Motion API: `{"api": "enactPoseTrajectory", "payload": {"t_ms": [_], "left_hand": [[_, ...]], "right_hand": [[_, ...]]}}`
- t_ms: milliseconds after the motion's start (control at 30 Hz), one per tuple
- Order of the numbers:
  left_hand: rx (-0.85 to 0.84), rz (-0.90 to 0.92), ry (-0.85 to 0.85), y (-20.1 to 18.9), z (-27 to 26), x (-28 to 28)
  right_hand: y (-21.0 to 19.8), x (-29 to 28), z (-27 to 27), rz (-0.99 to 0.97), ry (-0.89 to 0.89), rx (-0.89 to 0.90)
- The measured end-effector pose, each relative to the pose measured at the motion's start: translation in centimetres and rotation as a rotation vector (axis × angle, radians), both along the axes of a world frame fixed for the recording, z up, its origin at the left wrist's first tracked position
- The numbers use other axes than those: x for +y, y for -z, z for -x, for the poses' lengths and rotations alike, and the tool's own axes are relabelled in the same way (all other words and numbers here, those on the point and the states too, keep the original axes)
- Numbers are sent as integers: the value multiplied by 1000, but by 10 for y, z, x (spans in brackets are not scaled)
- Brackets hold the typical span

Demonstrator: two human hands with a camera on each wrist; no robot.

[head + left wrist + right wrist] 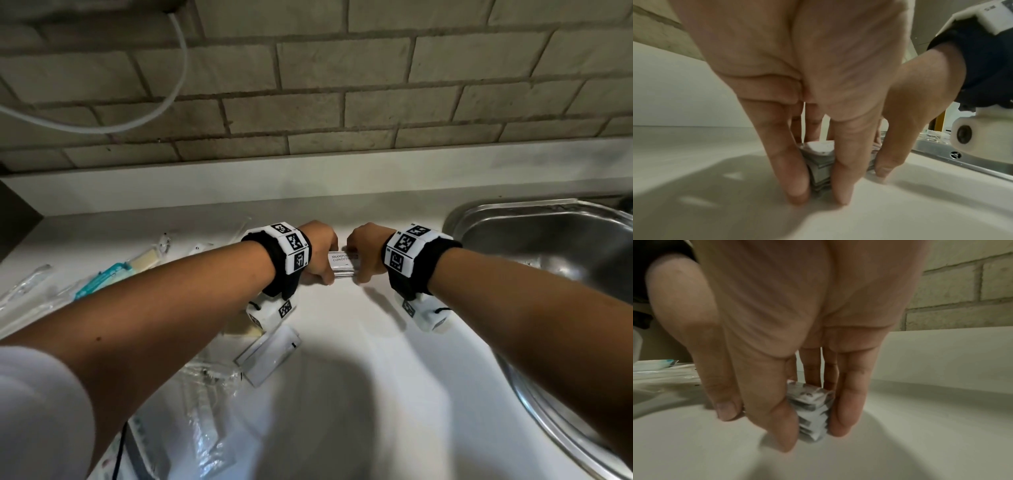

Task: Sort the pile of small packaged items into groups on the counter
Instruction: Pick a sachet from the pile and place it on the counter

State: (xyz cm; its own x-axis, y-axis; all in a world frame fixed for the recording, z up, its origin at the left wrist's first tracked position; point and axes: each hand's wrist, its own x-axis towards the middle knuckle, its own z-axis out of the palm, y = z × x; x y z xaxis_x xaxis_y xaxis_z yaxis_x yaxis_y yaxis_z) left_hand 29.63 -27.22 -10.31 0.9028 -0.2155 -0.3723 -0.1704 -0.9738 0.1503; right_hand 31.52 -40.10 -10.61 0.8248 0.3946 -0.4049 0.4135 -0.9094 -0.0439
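Pinching a small stack of white sachets (pixel 343 265) from both ends, the left hand (pixel 317 251) and the right hand (pixel 364 253) meet over the white counter (pixel 359 394), just left of the steel sink (pixel 548 240). The stack rests on the counter, its long axis running left to right between the two hands, and the top sachet lies face up with printed lettering that reads partly as "SHAMPOO" and "CONDITI…". In the left wrist view the left fingers (pixel 789 162) point straight down, thumb on the near side and fingers on the far side, clamped against the stack's (pixel 821 168) end with their tips touching the counter. The right wrist view shows the same grip mirrored: the right fingers (pixel 849 402) and thumb straddle the other end of the stack (pixel 812 412), whose layered edges are uneven.

To the left, well apart from the stack, loose packaged items lie scattered on the counter: a teal and white packet (pixel 102 279), a pale yellow packet (pixel 145 260), several clear wrappers (pixel 209 421), and a flat white packet (pixel 270 356) near the left forearm. What the sink basin holds cannot be made out from the part of it that is in view. A brick-pattern wall (pixel 342 85) rises behind the counter, with a white cable (pixel 161 102) looping across it.
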Motion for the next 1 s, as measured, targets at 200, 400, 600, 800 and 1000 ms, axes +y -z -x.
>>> {"api": "enactPoseTrajectory", "payload": {"t_ms": [200,400,600,800,1000], "left_hand": [[50,81,-32,-1,-4,4],[47,104,-31,1,-9,8],[25,75,-1,5,-9,6],[46,86,-25,6,-7,4],[28,96,-24,4,-2,4]], "right_hand": [[-1,1,-4,19,12,15],[-2,1,-5,32,21,26],[1,3,-6,61,2,-3],[5,2,-5,71,3,6],[3,6,-4,88,11,15]]}}
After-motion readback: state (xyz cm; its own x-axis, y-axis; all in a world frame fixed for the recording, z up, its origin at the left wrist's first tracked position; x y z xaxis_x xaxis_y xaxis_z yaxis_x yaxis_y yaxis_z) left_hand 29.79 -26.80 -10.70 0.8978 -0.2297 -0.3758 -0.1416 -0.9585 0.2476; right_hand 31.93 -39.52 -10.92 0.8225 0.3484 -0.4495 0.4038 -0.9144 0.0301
